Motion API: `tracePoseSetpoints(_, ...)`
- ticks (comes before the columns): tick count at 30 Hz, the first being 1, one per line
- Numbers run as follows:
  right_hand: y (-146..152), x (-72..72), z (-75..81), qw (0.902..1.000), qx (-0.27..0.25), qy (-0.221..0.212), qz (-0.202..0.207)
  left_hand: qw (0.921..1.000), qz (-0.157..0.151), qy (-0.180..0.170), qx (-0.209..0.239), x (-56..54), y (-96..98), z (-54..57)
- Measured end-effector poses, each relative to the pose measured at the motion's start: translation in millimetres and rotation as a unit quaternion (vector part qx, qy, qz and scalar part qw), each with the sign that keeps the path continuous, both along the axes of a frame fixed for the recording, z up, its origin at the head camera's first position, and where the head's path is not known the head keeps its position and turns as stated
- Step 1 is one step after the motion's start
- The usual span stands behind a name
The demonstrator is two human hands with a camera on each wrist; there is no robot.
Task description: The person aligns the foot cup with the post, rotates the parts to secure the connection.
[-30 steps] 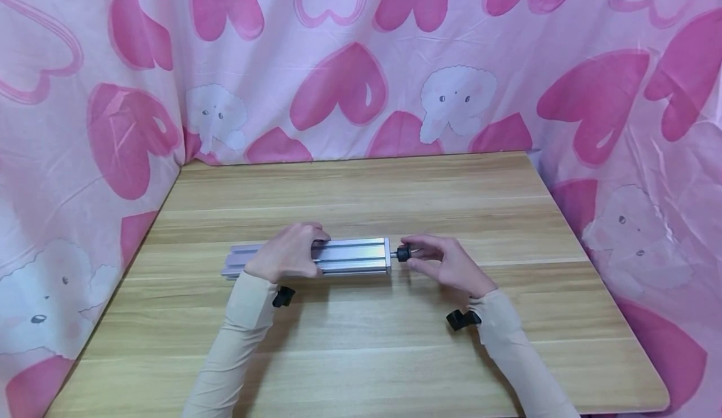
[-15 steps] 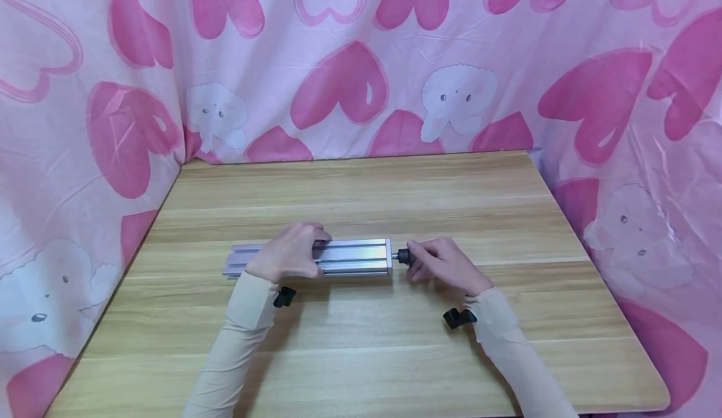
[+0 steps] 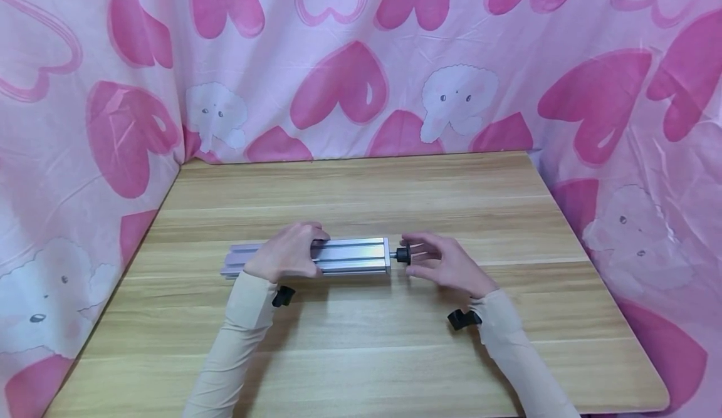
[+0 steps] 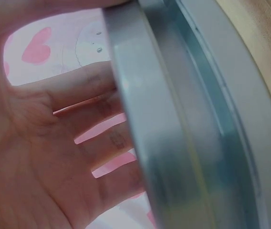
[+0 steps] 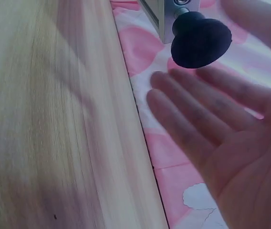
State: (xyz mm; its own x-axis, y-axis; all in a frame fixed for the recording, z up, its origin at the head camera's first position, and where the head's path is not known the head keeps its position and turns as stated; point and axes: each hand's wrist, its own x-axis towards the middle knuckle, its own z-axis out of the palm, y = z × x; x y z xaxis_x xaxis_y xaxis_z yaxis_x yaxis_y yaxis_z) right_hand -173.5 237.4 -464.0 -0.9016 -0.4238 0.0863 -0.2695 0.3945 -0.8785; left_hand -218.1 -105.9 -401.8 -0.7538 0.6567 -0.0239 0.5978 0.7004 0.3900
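A silver aluminium profile [image 3: 355, 256] with long grooves lies crosswise in the head view, raised a little over the table. My left hand [image 3: 289, 250] grips it from above, thumb on the near side and fingers on the far side; the left wrist view shows the fingertips behind the profile [image 4: 150, 119]. From its right end a short metal stud carries a black levelling foot [image 3: 403, 255], whose round disc [image 5: 202, 45] faces my right hand. The right hand [image 3: 448, 265] stands around the foot with fingers spread and nearly straight, not pinching it.
The wood-grain table [image 3: 361, 355] has its edge in the right wrist view. Pink curtains [image 3: 338, 86] with hearts hang behind and at both sides. Black camera mounts [image 3: 464, 319] sit at the wrists.
Half a second ago the right fingers pinched the black levelling foot with the hand turned over; now they have let go and spread apart. The left hand and profile hold almost still.
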Motion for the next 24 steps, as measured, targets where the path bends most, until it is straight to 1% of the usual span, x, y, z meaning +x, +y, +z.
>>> tracePoseSetpoints(2, -0.2, 0.1, -0.6, 0.9995, -0.027, 0.009, 0.012, 1.0000, 0.002, -0.002, -0.001, -0.2, -0.3, -0.1)
tracePoseSetpoints(5, -1.4, -0.4, -1.4, 0.9986, -0.045, 0.024, 0.017, 1.0000, 0.002, -0.001, -0.001, -0.4, -0.2, -0.3)
tracePoseSetpoints(7, -1.6, -0.8, -2.2, 0.9984, -0.045, 0.029, 0.014, 1.0000, 0.003, -0.001, -0.001, -0.4, 0.1, -0.1)
tracePoseSetpoints(12, -1.2, -0.5, -2.7, 0.9993, -0.015, 0.035, -0.003, 1.0000, 0.002, 0.003, -0.001, -0.3, 0.3, 0.5)
tracePoseSetpoints(15, -1.6, -0.9, -1.9, 0.9996, 0.008, 0.024, -0.013, 1.0000, 0.003, 0.003, -0.002, 0.3, 0.4, 0.8)
tracePoseSetpoints(20, -3.4, -2.6, 0.0, 0.9983, 0.049, -0.009, -0.030, 1.0000, 0.004, 0.000, -0.004, 1.5, 0.7, 1.7)
tracePoseSetpoints(24, -4.0, -4.6, -0.8, 0.9980, 0.048, -0.035, -0.021, 1.0000, 0.002, 0.000, -0.006, 1.8, 1.1, 2.5)
